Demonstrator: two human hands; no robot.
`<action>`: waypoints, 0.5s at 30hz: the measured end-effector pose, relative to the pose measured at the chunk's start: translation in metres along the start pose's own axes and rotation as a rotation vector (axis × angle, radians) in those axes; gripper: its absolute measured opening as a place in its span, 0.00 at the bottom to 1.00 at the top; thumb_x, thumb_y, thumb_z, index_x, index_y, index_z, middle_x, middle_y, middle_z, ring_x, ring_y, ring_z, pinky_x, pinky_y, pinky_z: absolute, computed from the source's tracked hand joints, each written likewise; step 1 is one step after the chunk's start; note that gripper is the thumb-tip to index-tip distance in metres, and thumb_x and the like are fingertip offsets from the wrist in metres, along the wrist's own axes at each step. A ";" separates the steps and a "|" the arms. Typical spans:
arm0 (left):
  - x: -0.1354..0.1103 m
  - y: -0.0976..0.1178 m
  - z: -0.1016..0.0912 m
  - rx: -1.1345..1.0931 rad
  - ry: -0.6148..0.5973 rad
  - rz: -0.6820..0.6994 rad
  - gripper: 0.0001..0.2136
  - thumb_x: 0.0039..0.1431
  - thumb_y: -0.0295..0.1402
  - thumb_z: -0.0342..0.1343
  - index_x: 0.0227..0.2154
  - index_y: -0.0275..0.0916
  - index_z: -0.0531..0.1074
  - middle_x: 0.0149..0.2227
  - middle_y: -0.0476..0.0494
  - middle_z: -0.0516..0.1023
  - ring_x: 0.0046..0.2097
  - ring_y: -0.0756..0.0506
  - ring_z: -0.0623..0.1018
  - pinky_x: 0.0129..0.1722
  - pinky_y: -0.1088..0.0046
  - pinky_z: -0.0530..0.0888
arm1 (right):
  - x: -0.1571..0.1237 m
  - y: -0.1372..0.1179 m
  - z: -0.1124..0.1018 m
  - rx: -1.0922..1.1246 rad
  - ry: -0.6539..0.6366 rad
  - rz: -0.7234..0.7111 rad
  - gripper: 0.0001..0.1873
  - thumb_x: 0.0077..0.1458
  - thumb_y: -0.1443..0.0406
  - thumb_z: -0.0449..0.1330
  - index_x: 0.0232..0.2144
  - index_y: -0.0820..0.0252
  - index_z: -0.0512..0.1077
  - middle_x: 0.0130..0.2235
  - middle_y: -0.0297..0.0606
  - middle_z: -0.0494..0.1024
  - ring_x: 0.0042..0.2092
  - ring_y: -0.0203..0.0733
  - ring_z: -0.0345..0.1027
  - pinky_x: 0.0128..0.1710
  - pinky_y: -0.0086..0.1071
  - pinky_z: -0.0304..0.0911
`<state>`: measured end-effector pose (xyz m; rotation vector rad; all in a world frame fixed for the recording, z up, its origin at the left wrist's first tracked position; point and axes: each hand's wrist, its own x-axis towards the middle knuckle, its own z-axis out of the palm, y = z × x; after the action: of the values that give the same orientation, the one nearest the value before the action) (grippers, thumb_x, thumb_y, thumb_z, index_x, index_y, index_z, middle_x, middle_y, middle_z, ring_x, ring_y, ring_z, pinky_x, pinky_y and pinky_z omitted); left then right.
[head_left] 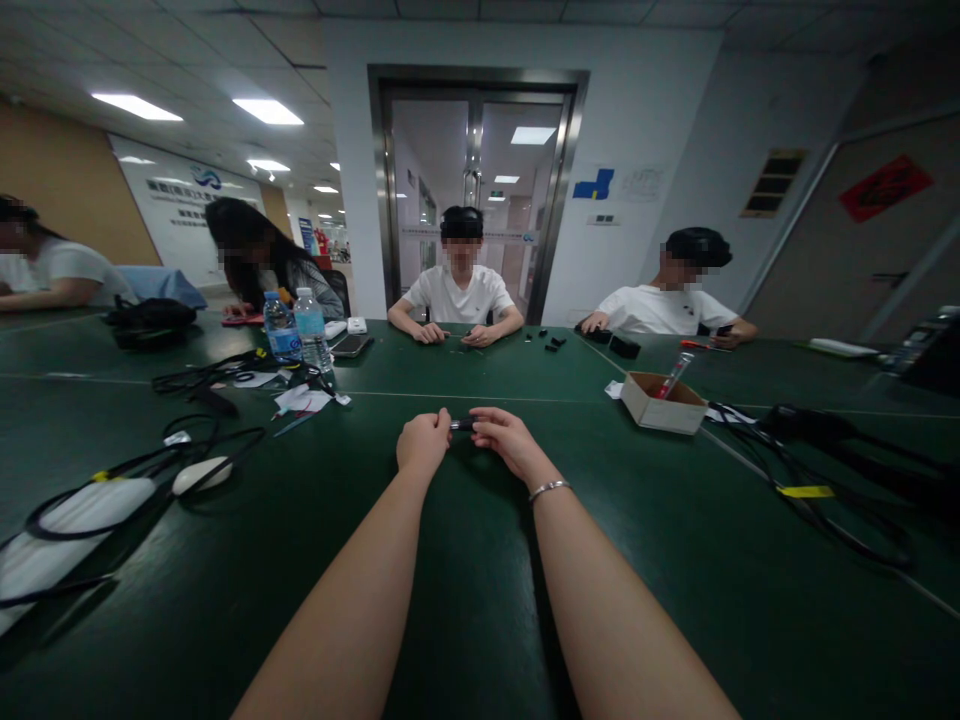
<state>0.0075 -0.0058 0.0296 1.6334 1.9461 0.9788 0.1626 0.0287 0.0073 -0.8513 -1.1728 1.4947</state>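
Both my arms reach forward over the dark green table [480, 600]. My left hand [424, 443] is closed in a fist around one end of a small dark object [463, 424]. My right hand [504, 433], with a thin bracelet on its wrist, pinches the other end. The object is short and dark with a pale tip; most of it is hidden by my fingers. The hands meet just above the tabletop, near its middle.
A small open cardboard box [660, 400] with a red-capped tool stands to the right. Black cables [817, 470] lie at right, and cables with white pads [112, 490] at left. Two water bottles [300, 325] stand at back left. Several other people sit around the table.
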 end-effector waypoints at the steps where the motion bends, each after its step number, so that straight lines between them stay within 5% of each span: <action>1: 0.001 -0.001 0.000 -0.002 0.001 0.001 0.23 0.61 0.46 0.39 0.21 0.40 0.71 0.23 0.47 0.75 0.26 0.47 0.73 0.27 0.72 0.60 | 0.000 0.000 0.000 0.001 0.002 0.001 0.12 0.46 0.77 0.62 0.36 0.65 0.75 0.27 0.34 0.75 0.26 0.31 0.70 0.25 0.20 0.68; 15: 0.005 -0.007 0.005 -0.058 0.018 0.053 0.22 0.61 0.48 0.41 0.23 0.40 0.72 0.23 0.47 0.75 0.26 0.47 0.72 0.27 0.73 0.60 | 0.000 0.001 0.000 0.022 0.014 0.003 0.11 0.46 0.74 0.66 0.35 0.66 0.75 0.26 0.36 0.76 0.24 0.31 0.70 0.25 0.21 0.68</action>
<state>0.0050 0.0002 0.0218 1.6573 1.8760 1.0639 0.1625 0.0283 0.0068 -0.8483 -1.1435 1.4993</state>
